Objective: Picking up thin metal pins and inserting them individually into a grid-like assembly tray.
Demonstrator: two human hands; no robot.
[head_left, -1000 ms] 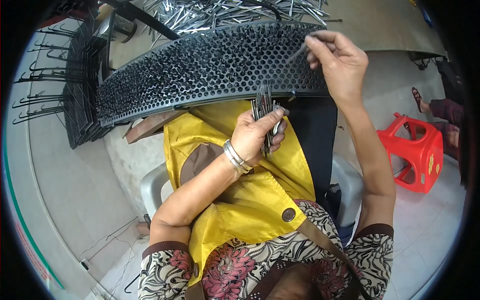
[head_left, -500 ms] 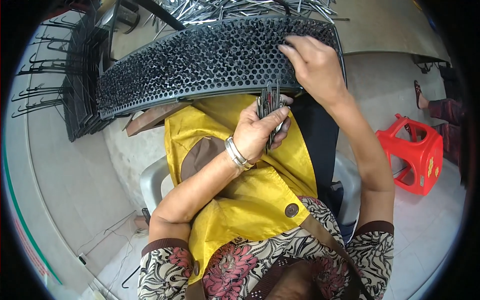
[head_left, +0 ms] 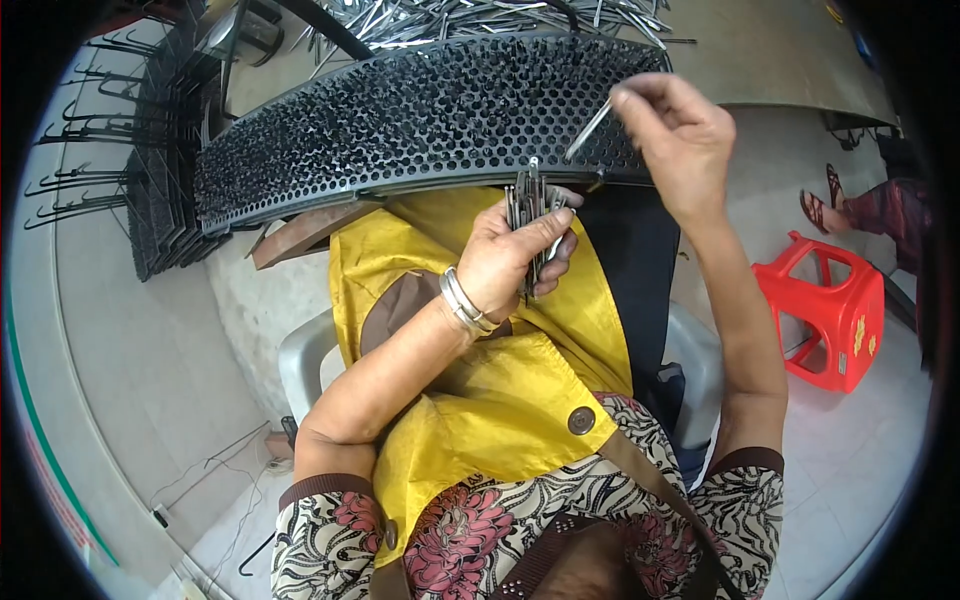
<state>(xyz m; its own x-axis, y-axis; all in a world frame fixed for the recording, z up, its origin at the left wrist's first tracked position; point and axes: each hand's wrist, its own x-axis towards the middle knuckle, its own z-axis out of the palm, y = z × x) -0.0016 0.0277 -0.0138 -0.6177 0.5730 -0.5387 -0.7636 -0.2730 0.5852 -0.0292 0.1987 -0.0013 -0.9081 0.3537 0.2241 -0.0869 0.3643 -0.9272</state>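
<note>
A bundle of thin metal strips (head_left: pixel 535 195) stands upright in my left hand (head_left: pixel 518 245), whose fingers are wrapped round it over my lap. Between the thumb and forefinger of my right hand (head_left: pixel 680 130) is one slim metal strip (head_left: pixel 590 128), slanting down to the left. Its lower tip is over the right part of a long black perforated rack (head_left: pixel 340 190). Many small dark pieces fill the rack's holes on the left and middle; bare holes show toward the right. I cannot make out whether the strip's tip touches the rack.
Behind the rack lies a heap of loose metal strips (head_left: pixel 480 18) on the table (head_left: pixel 780 60), with a metal cup (head_left: pixel 255 38) at its left. Stacked black racks with hooks (head_left: pixel 160 150) stand far left. A red plastic stool (head_left: pixel 825 310) and another person's feet (head_left: pixel 830 205) are at right.
My right hand has moved right, off the rack, and a single strip now shows in its pinch. My left hand has barely shifted. The other person's feet have moved further into view.
</note>
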